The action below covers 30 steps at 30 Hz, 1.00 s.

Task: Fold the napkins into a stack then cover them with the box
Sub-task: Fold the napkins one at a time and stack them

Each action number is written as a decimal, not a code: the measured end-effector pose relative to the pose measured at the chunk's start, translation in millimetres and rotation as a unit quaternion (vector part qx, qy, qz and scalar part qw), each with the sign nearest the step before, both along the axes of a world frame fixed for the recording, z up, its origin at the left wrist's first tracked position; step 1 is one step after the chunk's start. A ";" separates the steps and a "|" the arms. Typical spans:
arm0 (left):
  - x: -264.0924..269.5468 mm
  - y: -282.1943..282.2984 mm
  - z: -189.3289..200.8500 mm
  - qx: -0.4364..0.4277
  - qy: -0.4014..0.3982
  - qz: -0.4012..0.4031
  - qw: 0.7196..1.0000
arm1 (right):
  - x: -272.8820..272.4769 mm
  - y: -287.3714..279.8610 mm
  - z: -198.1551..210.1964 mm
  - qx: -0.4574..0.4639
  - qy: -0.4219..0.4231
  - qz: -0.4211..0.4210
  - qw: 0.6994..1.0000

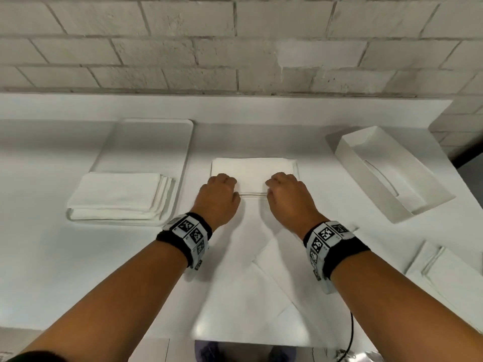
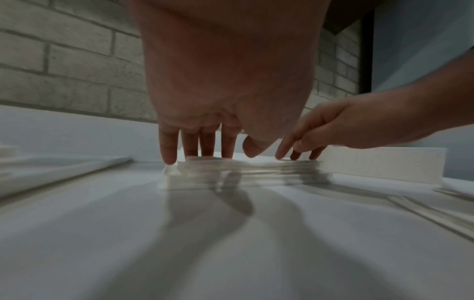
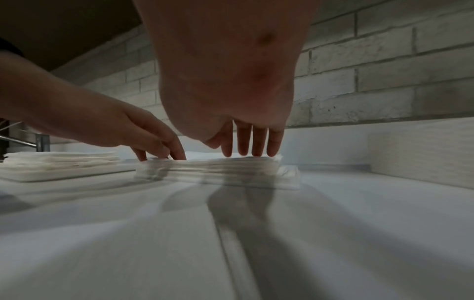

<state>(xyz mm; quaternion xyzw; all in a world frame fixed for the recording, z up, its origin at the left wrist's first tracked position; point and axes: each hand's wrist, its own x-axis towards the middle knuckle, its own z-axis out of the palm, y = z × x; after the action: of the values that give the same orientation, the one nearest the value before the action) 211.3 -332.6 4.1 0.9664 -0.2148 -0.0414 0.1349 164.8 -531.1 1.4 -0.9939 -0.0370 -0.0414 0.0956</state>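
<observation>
**Both hands pressing on the folded napkin stack**

Left hand [image 1: 220, 197] down on the near left part of the folded napkin stack [image 1: 254, 169], fingers [image 2: 169, 150] straight and spread narrowly, tips touching the top sheet; nothing pinched or gripped. Right hand [image 1: 283, 195] likewise on the near right part of the stack, straight fingers [image 3: 259, 142] resting tip-down on the top layer, holding nothing. Thumbs of both angled inward toward each other, apart, a bare strip of the stack's near edge showing between them.

Stack squared, many thin layers visible at its near side, lying flat on the white table [image 1: 52, 270], roughly central. Just nearer than the stack, under the wrists, a loose unfolded napkin [image 1: 248, 309] spread on the table, blurred. Left of the stack, a white tray [image 1: 146, 142] carrying a pile of unfolded napkins [image 1: 117, 194] at its near end. Right of the stack, well apart, the white box [image 1: 392, 173], open side up and turned at an angle. Near right of the stack, at the picture's edge, more flat white sheets [image 1: 449, 273], too blurred to identify further. Beyond the stack, a pale brick wall [image 1: 235, 43].
</observation>
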 end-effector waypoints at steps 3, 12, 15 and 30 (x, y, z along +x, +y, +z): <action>-3.0 0.8 0.4 -0.005 0.025 0.003 1.000 | -3.8 -3.7 -1.6 -0.003 0.029 0.002 1.000; -84.3 9.3 24.5 -0.103 0.099 0.031 0.989 | -21.9 -9.8 10.2 0.072 0.009 0.025 0.997; -125.7 17.7 24.3 -0.061 0.230 0.059 0.969 | -45.3 0.5 24.3 0.130 -0.054 0.068 0.988; -184.9 16.4 -3.4 -0.067 0.229 0.067 0.969 | -109.6 48.1 33.5 0.026 0.264 0.273 0.925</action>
<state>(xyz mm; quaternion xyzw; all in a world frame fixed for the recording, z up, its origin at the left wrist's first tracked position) 26.3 -316.2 0.7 0.9320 -0.1156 -0.2381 0.2476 55.2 -483.0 34.9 -0.9174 -0.2794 0.2491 0.1352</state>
